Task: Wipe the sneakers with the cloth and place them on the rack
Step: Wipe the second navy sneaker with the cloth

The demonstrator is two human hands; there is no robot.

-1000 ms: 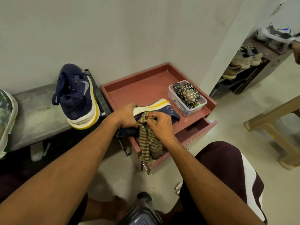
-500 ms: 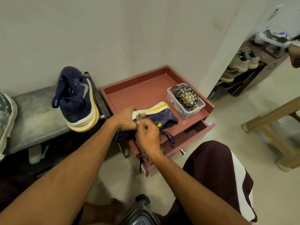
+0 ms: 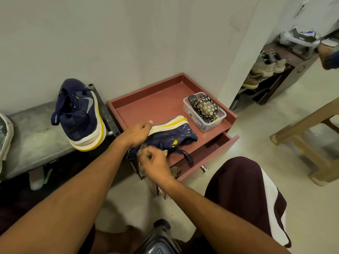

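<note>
- The left hand (image 3: 136, 133) is gripping the navy sneaker (image 3: 172, 135) by its white sole.
- This sneaker is lying on its side at the front edge of the red counter (image 3: 156, 107).
- The right hand (image 3: 156, 165) is clutching the striped cloth (image 3: 175, 171) and pressing it on the sneaker's upper.
- The second sneaker (image 3: 78, 114) is resting tilted at the right edge of the grey counter (image 3: 34, 136).

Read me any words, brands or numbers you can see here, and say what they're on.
No words or numbers are readable.
Sneaker on the bench: grey swoosh mark, no lettering.
Plastic box: label on its side, too blurred.
Remote: button marks too small.
</note>
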